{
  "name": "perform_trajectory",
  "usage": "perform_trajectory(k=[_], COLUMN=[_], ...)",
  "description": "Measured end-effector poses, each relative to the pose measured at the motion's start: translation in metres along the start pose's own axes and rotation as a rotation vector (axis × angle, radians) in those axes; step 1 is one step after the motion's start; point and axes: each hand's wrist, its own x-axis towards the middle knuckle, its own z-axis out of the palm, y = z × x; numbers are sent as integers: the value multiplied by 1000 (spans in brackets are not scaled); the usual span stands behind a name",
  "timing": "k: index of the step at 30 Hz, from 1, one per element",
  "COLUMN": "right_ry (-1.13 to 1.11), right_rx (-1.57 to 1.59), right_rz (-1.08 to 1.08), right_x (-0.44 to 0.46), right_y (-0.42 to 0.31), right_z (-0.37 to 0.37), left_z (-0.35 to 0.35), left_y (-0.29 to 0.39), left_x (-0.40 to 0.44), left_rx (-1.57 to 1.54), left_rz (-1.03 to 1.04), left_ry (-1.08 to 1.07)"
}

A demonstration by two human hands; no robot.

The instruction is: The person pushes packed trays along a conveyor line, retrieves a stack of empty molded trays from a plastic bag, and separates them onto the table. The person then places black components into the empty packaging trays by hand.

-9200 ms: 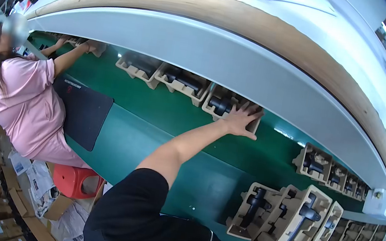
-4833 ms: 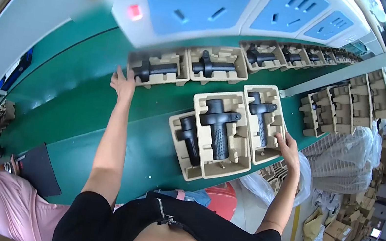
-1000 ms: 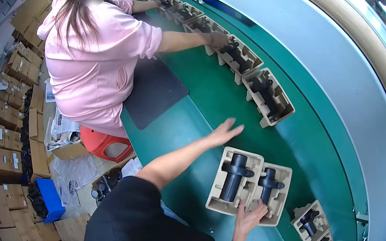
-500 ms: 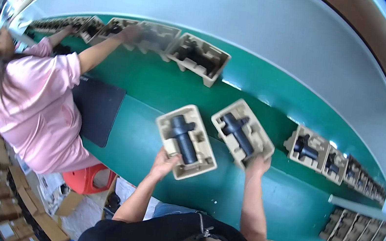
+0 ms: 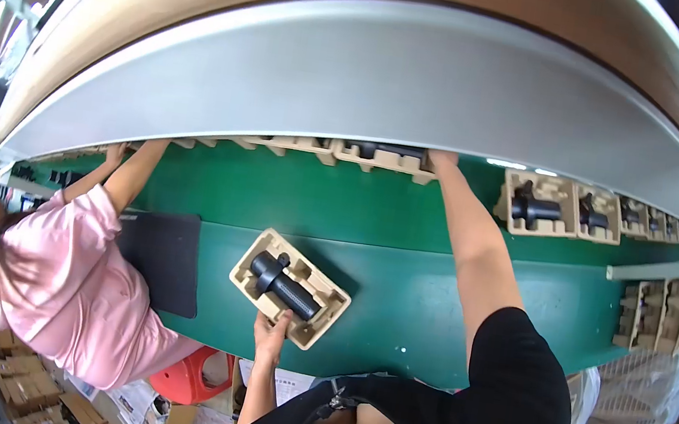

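Note:
My left hand [image 5: 270,337] grips the near edge of a beige moulded-pulp tray [image 5: 328,325], its thumb over the rim. In that tray lies a black ribbed cylindrical part [image 5: 288,285] with a collar near one end. The tray is held at a slant over the green bench. My right hand [image 5: 442,160] reaches far forward to the right end of another pulp tray [image 5: 382,159] at the back. The grey panel's edge hides its fingers and most of that tray; a strip of black part shows inside.
A co-worker in pink [image 5: 78,279] reaches to the back at left, beside a black mat [image 5: 163,261]. More loaded trays [image 5: 541,207] line the back right. A grey panel [image 5: 377,70] overhangs the bench. Stacked trays [image 5: 662,314] stand at right, a red stool [image 5: 195,376] below.
My right arm has stretched forward to the back row, from holding a second tray over the bench. My left hand's tray has moved slightly left and turned. The view has shifted.

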Motion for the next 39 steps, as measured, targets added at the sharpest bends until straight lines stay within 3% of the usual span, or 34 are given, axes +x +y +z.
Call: perform_trajectory(k=[2, 6, 8, 10, 12, 13, 15, 17, 18, 19, 20, 22, 25, 28, 31, 32, 35, 36, 39], right_ry=[71, 299, 442, 339, 362, 343, 384, 367, 323, 263, 262, 235, 189, 164, 174, 185, 339, 345, -77], right_rx=[-65, -349, -520, -829, -1211, -1235, -1174, -1126, -1153, -1177, -1177, -1176, -1182, -1167, -1205, -1204, -768, -760, -144], right_rz=[-177, -181, -505, -597, -565, -578, -610, -676, -574, -479, -521, -527, -519, -582, -572, -577, -808, -821, -482], right_x=[0, -83, -165, -221, -248, -256, -250, -257, -255, -253, -253, -249, -246, -243, -246, -247, -236, -216, -150], right_y=[7, -23, -57, -53, -40, -46, -42, -51, -62, -68, -68, -56, -61, -63, -59, -60, -83, -86, -99], right_z=[10, -34, -67, -92, -110, -103, -74, -60, -54, -45, -40, -47, -46, -42, -43, -38, -20, -11, 40], left_z=[2, 4, -1, -12, -18, -25, -15, -9, -6, -8, -10, 6, 17, 15, 14, 16, 22, 18, -10], left_y=[17, 52, 65, 83, 102, 110, 94, 97, 103, 108, 115, 105, 78, 99, 130, 121, 85, 84, 78], left_x=[-6, -16, -15, -11, -5, -2, 21, 16, 19, 18, 14, 8, 9, 3, -2, 0, 7, 6, 8], left_rx=[-11, -74, 29, 50, 14, -10, -12, -79, -132, -74, -19, -176, -277, -185, -53, -55, -151, -153, -162], left_rz=[-12, -57, -54, -55, -13, -34, 99, 53, 28, -11, -57, -42, 101, 47, -224, -212, 12, 25, 66], left_ry=[-83, -271, -413, -495, -705, -700, -828, -858, -904, -879, -852, -839, -727, -676, -766, -768, -722, -714, -683])
